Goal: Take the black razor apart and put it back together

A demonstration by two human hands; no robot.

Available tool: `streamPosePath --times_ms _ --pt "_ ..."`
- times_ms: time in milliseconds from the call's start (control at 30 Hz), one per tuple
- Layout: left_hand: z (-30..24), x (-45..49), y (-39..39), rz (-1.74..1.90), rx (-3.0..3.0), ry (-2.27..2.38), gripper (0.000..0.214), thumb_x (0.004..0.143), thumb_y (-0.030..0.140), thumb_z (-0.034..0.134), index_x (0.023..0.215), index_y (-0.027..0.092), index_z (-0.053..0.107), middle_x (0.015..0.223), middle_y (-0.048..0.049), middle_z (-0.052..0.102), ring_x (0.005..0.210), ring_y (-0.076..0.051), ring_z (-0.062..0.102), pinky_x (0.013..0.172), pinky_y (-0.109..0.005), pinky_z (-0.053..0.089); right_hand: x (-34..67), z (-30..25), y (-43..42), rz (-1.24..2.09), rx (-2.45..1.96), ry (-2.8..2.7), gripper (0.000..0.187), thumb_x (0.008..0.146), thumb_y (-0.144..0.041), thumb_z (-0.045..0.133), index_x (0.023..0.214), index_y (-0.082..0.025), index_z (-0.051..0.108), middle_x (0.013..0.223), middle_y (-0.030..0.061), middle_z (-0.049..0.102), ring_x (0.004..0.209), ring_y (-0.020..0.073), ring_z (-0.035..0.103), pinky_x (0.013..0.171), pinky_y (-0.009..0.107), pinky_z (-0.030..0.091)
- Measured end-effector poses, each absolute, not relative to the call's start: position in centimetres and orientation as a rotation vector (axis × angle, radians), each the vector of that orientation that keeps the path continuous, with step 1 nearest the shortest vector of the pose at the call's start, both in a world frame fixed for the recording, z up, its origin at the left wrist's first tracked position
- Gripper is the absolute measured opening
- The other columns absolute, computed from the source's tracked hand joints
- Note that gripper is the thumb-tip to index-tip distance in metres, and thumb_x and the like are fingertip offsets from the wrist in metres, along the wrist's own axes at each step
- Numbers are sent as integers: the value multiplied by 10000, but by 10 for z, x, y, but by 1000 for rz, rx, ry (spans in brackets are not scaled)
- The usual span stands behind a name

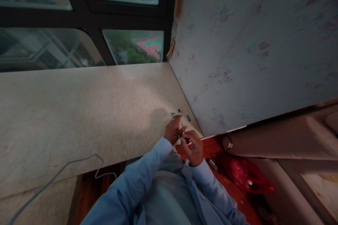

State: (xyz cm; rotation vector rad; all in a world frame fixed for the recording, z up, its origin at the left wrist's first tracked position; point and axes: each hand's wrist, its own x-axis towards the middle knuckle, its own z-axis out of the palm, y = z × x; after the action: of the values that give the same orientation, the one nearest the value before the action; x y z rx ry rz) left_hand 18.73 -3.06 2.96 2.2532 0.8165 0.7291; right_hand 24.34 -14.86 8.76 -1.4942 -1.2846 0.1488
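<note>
My left hand (173,130) and my right hand (194,147) meet over the near right corner of the stone-look windowsill. Between their fingertips is a small dark piece (180,135), too small to name; the right thumb and finger pinch it. The left fingers are bent close around it, and what they hold is mostly hidden. Just beyond the left hand lies a small T-shaped thing (173,114), perhaps a razor head. Beside it is a small dark-tipped piece (179,111). A short dark green stick-like piece (188,118) lies nearer the wall.
A floral-papered wall (227,59) rises at the right, and dark-framed windows (132,17) stand behind the sill (92,112). A grey cable (66,164) crosses the sill at the lower left. A red plastic bag (245,175) sits low on the right.
</note>
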Motion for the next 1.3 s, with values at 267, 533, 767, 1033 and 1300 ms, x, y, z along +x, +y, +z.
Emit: streamPosePath --times_ms 267,533,767,1033,1300 --pt "20 241 -42 416 2469 902 541 768 379 699 1250 186 546 1160 -165 642 1204 -333 494 1005 -522 370 248 89 -159 42 -1537 -1243 71 875 -197 573 909 -218 632 790 49 617 641 164 578 562 302 486" --pt "17 252 -47 323 2466 962 545 798 388 664 1273 167 515 1120 -174 675 1225 -339 474 997 -562 326 250 80 -158 47 -1528 -1184 77 866 -183 575 895 -216 638 796 44 616 672 173 582 582 301 474" --pt "21 228 -45 537 2444 1026 425 865 394 565 1237 192 528 1220 -149 622 1234 -326 464 1010 -523 329 251 79 -152 92 -1548 -1151 64 872 -199 557 885 -215 618 809 42 599 698 177 578 589 299 467" --pt "32 200 -18 432 2265 1491 429 828 464 575 1090 124 598 1061 -186 640 1080 -324 561 874 -417 424 244 80 -151 138 -1533 -1161 50 875 -199 548 855 -201 594 793 30 565 675 155 543 578 277 442" --pt "33 194 1 319 1826 1499 217 772 322 577 870 155 675 952 -184 699 980 -326 640 828 -410 441 242 78 -158 159 -1527 -1170 48 877 -200 556 872 -190 603 790 25 565 670 148 540 569 265 426"
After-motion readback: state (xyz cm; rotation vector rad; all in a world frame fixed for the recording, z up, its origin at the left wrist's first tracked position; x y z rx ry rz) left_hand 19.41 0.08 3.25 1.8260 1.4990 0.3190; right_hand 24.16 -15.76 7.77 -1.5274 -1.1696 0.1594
